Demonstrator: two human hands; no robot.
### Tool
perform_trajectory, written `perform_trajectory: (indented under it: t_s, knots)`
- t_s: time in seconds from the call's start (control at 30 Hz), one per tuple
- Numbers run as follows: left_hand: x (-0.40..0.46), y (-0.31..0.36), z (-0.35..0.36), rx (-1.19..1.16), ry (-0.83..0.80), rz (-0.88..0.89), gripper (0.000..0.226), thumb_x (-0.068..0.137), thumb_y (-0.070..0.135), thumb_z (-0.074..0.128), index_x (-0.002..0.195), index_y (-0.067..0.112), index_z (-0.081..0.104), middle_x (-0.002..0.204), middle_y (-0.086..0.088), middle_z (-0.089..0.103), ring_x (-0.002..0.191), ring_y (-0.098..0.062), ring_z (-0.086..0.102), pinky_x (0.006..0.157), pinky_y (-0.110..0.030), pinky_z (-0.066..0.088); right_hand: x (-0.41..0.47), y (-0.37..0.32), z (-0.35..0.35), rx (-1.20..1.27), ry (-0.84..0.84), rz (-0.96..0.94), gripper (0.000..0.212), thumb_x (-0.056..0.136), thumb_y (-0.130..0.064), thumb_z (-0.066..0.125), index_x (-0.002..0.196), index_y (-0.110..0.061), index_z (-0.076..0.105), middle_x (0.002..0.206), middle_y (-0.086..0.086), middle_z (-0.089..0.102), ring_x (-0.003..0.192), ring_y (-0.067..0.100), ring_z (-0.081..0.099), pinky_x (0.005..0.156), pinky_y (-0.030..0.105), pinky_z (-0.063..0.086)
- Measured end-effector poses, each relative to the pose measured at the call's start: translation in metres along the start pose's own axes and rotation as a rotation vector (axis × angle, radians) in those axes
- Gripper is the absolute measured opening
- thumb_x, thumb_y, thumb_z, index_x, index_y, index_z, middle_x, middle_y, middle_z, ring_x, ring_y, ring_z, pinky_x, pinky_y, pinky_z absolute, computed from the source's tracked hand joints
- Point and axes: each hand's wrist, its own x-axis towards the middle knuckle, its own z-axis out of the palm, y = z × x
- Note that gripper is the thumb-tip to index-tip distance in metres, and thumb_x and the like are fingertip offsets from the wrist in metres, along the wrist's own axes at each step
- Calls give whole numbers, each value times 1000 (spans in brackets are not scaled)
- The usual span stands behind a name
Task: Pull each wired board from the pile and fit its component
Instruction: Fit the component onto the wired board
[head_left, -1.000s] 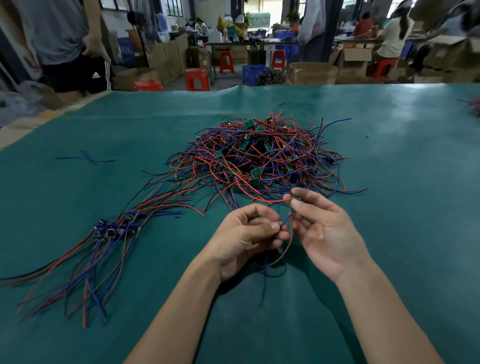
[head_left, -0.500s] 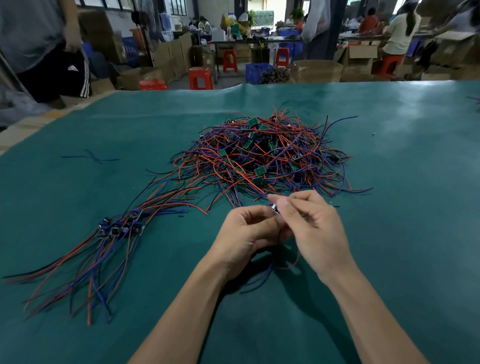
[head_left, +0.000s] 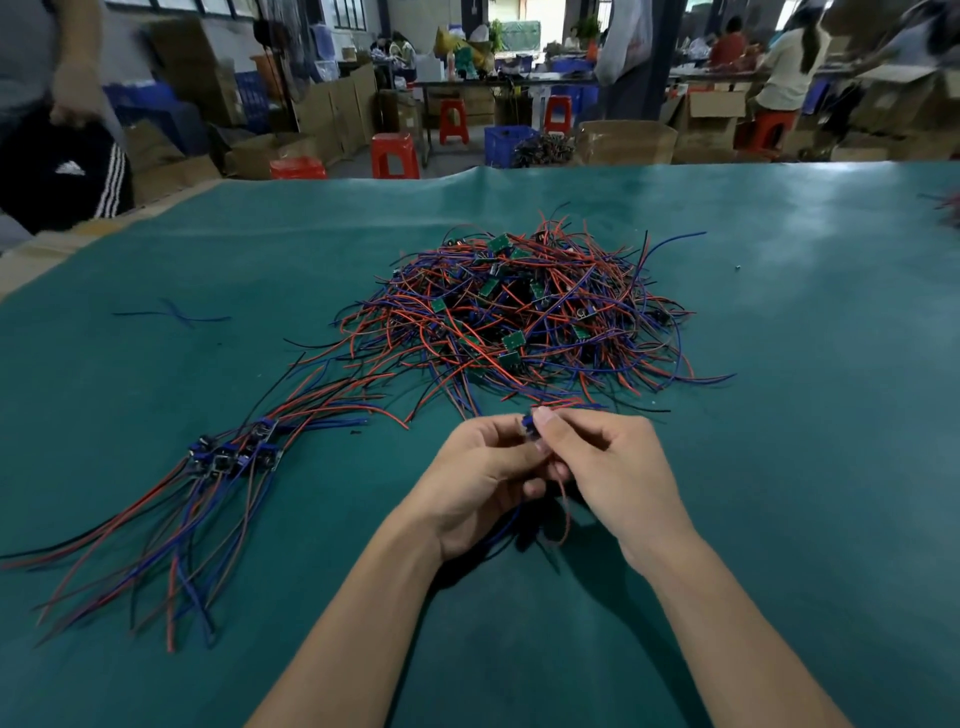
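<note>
A tangled pile (head_left: 524, 317) of red, blue and black wires with small green boards lies mid-table. Just in front of it, both hands meet over one small wired board (head_left: 529, 426). My left hand (head_left: 483, 478) grips it from below with curled fingers. My right hand (head_left: 608, 467) pinches a small blue part at the board's top between thumb and forefinger. The board's red and blue wires (head_left: 563, 514) hang down between my wrists. Most of the board is hidden by my fingers.
A row of boards with blue parts (head_left: 234, 452) lies at the left, wires trailing toward me. A loose blue wire (head_left: 171, 314) lies farther left. The green mat (head_left: 805, 467) covers the table. A person (head_left: 57, 156) stands at the far left edge; stools and boxes behind.
My right hand moved in from beside the left and now pinches at the board's top. The hanging wires were drawn in closer under my hands. The person at the left shifted.
</note>
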Motion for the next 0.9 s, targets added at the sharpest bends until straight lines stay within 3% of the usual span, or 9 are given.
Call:
perform_trajectory:
  t_s: [0.07, 0.17, 0.27, 0.37, 0.47, 0.63, 0.77, 0.83, 0.9]
  knots:
    - [-1, 1, 0, 16, -65, -37, 8, 88, -3, 58, 95, -4, 61, 77, -9, 60, 60, -9, 57, 44, -13, 37, 1, -2, 0, 208, -57, 66, 17, 94, -25, 72, 86, -11, 79, 63, 2, 58, 54, 14, 54, 59, 29, 51]
    - [-3, 1, 0, 65, -71, -104, 11, 93, -2, 56, 85, 3, 61, 74, -6, 62, 53, -6, 50, 42, -12, 32, 2, -7, -5, 331, -51, 107, 10, 88, -16, 76, 86, -7, 80, 65, 8, 61, 53, 16, 54, 56, 23, 51]
    - [-3, 1, 0, 112, -71, -130, 11, 97, 4, 55, 90, 4, 62, 67, 0, 61, 49, -5, 48, 43, -13, 31, 3, -7, -8, 344, 46, 86, 10, 86, -13, 78, 78, -6, 79, 61, 6, 60, 54, 13, 51, 56, 21, 47]
    - [-3, 3, 2, 140, -61, -121, 16, 98, 10, 56, 92, 6, 69, 62, 2, 56, 50, -5, 48, 45, -13, 32, 6, -4, -11, 262, 154, 75, 16, 85, -21, 81, 74, -10, 77, 63, 3, 59, 63, 16, 51, 61, 30, 43]
    - [-3, 3, 3, 206, -78, -101, 21, 100, 12, 54, 89, 11, 72, 61, 4, 54, 49, -5, 47, 46, -14, 31, 9, -1, -16, 197, 243, 39, 17, 84, -22, 82, 70, -15, 74, 62, -3, 56, 63, 11, 48, 57, 25, 40]
    - [-4, 3, 3, 257, -149, -100, 19, 99, 14, 57, 88, 13, 72, 62, 4, 53, 47, -6, 47, 44, -14, 34, 18, 1, -36, 210, 565, 28, 26, 86, -16, 80, 62, -18, 71, 59, -7, 58, 57, 10, 49, 55, 25, 40]
    - [-4, 3, 4, 193, -46, -32, 27, 101, 13, 55, 83, 16, 74, 61, 3, 52, 49, -8, 47, 47, -15, 38, 22, 5, -53, 314, 846, 106, 21, 95, -24, 69, 76, -17, 69, 66, -3, 64, 47, 6, 47, 45, 26, 38]
    - [-1, 4, 3, 127, 66, 32, 30, 104, 11, 50, 83, 14, 71, 60, 2, 51, 50, -10, 47, 48, -17, 37, 20, 2, -44, 313, 723, 159, 31, 99, -32, 64, 73, -15, 70, 63, -2, 66, 43, 8, 48, 41, 25, 37]
    - [1, 5, 2, 117, 122, 83, 28, 104, 11, 46, 85, 12, 67, 59, 2, 50, 51, -10, 46, 49, -18, 36, 14, -1, -23, 219, 421, 187, 39, 95, -45, 67, 74, -12, 75, 64, 4, 70, 49, 11, 53, 42, 26, 40]
